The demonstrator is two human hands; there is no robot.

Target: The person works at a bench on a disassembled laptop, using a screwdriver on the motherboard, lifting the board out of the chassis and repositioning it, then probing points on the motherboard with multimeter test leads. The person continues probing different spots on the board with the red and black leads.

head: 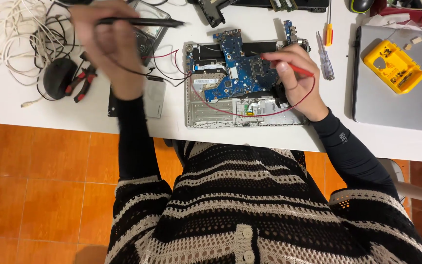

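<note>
Fingers of the right hand [296, 80] are pinched together around a red test probe [289, 66], whose tip rests on the blue circuit board [235, 68] lying in an opened, pale laptop base [211, 115] on the white table [35, 115]. From that probe a thin red lead [250, 115] loops down across the base and back up to the left. Fingers of the left hand [111, 46], blurred in the head view, are closed on a black test probe [142, 22] held level above the table, its tip pointing right and clear of the board; a thin black lead [137, 73] trails beneath it. Under the left forearm sits a flat grey drive-like box [155, 98], partly hidden. Farther left lie a black computer mouse [57, 76], red-handled pliers [81, 83] just beside it, and a tangle of white cable [10, 34]. To the right of the laptop base, a clear-handled screwdriver [324, 56] and a yellow-and-red screwdriver [328, 32] lie near each other, and a small blue board [289, 30] rests just above the base. On a closed grey laptop [387, 107] at the far right stands an open yellow case [393, 66] of small bits. Both arms wear black sleeves under a black-and-cream striped knit, over an orange tiled floor [40, 190].
</note>
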